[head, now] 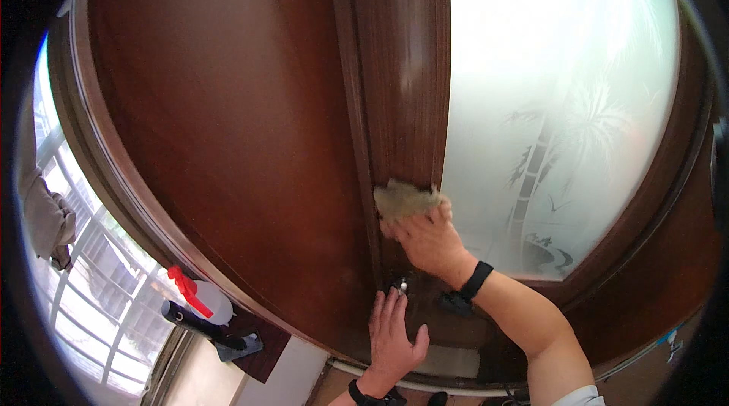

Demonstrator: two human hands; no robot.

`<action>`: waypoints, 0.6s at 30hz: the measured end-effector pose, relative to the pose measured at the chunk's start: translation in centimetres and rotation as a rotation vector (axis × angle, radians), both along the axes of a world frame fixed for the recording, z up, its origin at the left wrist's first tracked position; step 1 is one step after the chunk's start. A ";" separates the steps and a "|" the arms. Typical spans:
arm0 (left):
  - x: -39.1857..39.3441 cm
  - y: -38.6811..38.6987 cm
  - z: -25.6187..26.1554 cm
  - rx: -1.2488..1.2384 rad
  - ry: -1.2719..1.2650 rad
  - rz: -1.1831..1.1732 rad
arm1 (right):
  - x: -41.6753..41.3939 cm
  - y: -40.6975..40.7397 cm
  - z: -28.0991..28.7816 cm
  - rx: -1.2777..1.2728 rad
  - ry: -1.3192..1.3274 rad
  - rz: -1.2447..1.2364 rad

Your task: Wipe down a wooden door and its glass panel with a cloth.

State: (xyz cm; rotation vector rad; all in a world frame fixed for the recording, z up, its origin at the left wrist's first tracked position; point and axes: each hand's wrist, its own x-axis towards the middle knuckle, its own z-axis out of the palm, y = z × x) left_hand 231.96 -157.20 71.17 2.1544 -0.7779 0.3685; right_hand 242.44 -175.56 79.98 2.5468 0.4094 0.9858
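My right hand (431, 241) presses a crumpled greenish-beige cloth (403, 200) against the dark wooden stile (401, 93) of a cabinet or wardrobe door. The cloth lies beside the lower left part of a frosted glass panel (490, 121). Lower down, my left hand (392, 333) rests with its thumb spread near the bottom of the wood. Its fingertips are at a small shiny metal fitting (402, 286), partly hidden by them. Nothing shows in that hand's grasp.
On a dark ledge (267, 355) at the left stand a white spray bottle with a red trigger (213, 300) and a black cylindrical object (199, 323). A barred window (97, 281) lies beyond, with a grey-brown fabric (46, 215) hanging there. A plain reddish-brown wooden panel (228, 121) adjoins the stile.
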 end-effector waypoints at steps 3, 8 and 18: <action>0.0 0.5 -0.6 0.006 -0.037 -0.010 | -1.3 -3.3 -5.6 -0.141 0.087 0.118; -0.2 1.2 -2.8 0.056 0.003 0.008 | -2.7 -3.1 -5.0 0.001 0.094 0.183; 0.1 0.1 -7.2 0.272 0.191 -0.027 | -1.3 1.0 -12.4 0.293 0.152 0.227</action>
